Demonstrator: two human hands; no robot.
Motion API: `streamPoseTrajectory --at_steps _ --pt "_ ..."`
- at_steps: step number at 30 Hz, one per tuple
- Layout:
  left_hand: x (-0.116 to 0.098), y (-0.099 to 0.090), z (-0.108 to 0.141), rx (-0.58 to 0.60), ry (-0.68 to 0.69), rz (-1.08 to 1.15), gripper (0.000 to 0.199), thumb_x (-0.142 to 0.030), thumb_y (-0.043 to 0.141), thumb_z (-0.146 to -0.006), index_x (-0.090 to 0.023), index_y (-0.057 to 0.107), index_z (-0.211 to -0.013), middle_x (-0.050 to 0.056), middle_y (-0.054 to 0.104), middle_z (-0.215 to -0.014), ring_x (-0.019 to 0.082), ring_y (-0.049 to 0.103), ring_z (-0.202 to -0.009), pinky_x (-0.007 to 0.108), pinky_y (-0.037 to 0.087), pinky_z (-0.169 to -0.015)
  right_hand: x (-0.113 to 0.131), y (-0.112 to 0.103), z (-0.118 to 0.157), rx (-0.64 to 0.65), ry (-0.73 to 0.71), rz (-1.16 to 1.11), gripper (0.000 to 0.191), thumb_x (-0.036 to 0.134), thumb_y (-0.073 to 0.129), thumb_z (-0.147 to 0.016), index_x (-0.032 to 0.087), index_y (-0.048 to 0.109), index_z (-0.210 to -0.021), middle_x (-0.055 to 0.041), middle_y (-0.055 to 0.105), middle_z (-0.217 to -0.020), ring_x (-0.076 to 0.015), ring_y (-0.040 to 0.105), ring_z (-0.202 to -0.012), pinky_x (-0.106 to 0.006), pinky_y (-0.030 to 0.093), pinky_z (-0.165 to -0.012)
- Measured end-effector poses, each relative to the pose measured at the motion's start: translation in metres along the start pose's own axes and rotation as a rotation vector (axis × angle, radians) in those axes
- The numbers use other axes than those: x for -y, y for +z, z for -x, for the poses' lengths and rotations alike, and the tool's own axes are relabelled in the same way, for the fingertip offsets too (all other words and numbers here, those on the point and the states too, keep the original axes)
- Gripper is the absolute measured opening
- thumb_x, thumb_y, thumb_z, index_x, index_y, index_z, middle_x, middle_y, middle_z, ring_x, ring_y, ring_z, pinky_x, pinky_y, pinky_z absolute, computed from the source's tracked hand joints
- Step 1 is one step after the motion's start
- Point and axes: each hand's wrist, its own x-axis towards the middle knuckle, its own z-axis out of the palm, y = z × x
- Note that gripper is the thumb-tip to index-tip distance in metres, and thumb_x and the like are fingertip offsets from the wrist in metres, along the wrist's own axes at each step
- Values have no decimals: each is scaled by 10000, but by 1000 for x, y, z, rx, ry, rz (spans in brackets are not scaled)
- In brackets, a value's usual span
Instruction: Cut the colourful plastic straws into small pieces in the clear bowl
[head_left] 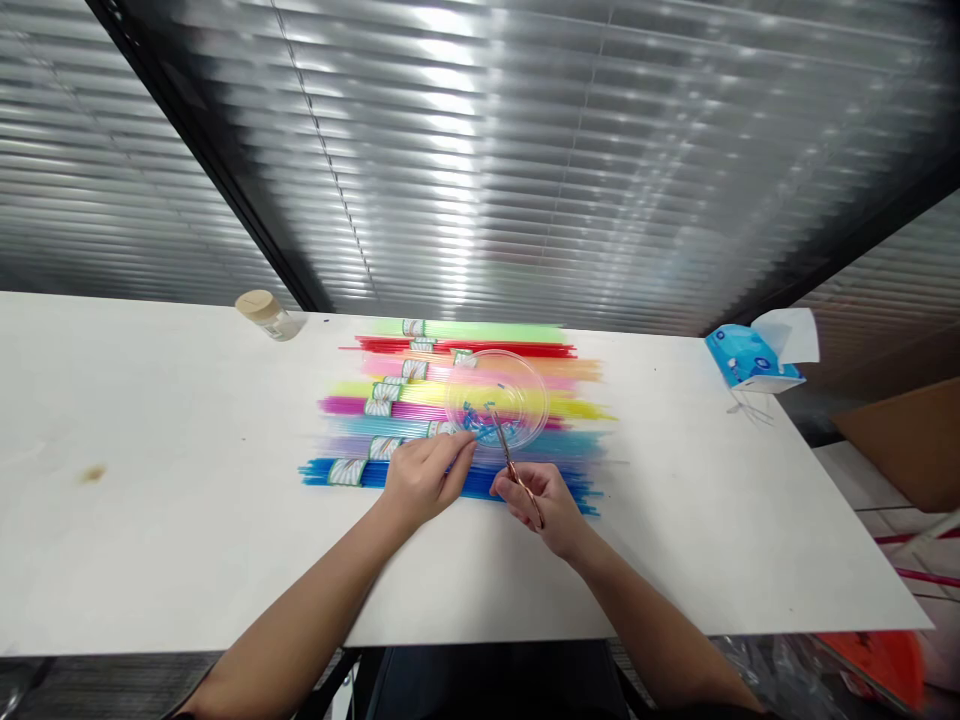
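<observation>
A clear round plastic bowl rests on top of bundles of coloured plastic straws, with small blue cut pieces inside it. My left hand is closed in a pinch at the bowl's near left rim, a thin blue straw showing at its fingertips. In my right hand is a pair of copper-coloured scissors, fingers around the handles. The blades point away from me, over the bowl's near side, close to the straw. Under my hands lies the dark blue straw bundle.
Labelled straw bundles in several colours, including a red bundle, lie side by side on the white table. A jar with a beige lid stands back left. A blue tissue pack sits at the right edge. Blinds rise behind.
</observation>
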Motion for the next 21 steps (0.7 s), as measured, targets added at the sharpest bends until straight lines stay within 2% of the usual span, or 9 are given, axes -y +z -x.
streamPoseTrajectory --at_steps 21 --pt "1 1 1 55 45 21 138 -144 572 -933 -160 608 -1065 -20 682 -691 88 586 -525 215 445 -521 -2 -2 0 25 -18 47 528 622 715 -795 185 476 -620 76 288 -532 -75 226 -495 -268 152 -491"
